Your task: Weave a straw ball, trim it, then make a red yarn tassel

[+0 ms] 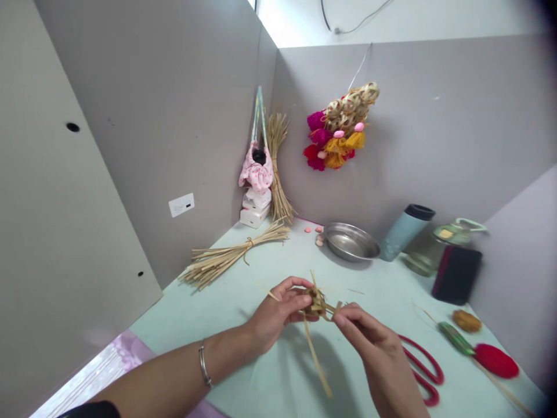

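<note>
A small woven straw ball [317,303] is held above the table, with loose straw ends sticking out of it. My left hand [285,310] grips it from the left, thumb on its front and fingers around the back. One long straw strip [317,360] hangs down from it towards the table. At the ball's right side, my right hand [368,334] pinches a straw strip [334,309] between thumb and fingertips. Red-handled scissors [429,366] lie by my right wrist, their blades hidden behind the hand.
A tied straw bundle [235,255] lies at the back left; another bundle [278,168] leans in the corner. A metal bowl [351,242], blue tumbler [404,232], green bottle [429,249] and dark phone [456,276] stand behind. Red yarn [496,360] lies right. A tasselled woven ornament [348,116] hangs above.
</note>
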Action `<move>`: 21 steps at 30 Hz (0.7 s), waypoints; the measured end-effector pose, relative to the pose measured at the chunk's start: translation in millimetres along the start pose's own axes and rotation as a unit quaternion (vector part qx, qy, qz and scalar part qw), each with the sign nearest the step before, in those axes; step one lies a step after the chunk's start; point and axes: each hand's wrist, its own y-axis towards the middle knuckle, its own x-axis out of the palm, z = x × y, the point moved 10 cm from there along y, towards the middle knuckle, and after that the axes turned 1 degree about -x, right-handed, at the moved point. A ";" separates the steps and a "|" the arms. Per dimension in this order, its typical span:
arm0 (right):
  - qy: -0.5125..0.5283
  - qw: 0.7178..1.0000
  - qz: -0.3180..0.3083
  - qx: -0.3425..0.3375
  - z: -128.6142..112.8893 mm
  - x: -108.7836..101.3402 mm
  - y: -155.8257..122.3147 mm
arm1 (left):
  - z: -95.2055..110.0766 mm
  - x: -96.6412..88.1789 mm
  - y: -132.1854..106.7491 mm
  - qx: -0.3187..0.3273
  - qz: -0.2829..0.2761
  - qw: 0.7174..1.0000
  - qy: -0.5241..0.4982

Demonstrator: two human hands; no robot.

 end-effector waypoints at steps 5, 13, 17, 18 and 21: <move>0.043 0.997 -0.001 0.059 13.2 1.4 1.4 | -4.7 0.6 -0.3 -0.022 0.003 1.000 0.018; 0.039 0.998 -0.010 0.037 5.3 1.8 0.5 | -4.4 2.3 -0.3 -0.004 -0.001 0.999 0.041; 0.003 0.998 -0.056 0.014 -8.2 11.4 -1.2 | 2.1 -0.1 -1.2 0.024 0.011 0.999 0.035; -0.004 0.998 -0.063 0.013 -9.5 13.1 -1.0 | 3.4 -0.5 -1.4 0.031 0.014 0.999 0.036; -0.038 0.996 -0.079 0.009 -9.0 16.3 0.6 | 5.5 -1.2 -1.7 0.046 0.018 0.998 0.042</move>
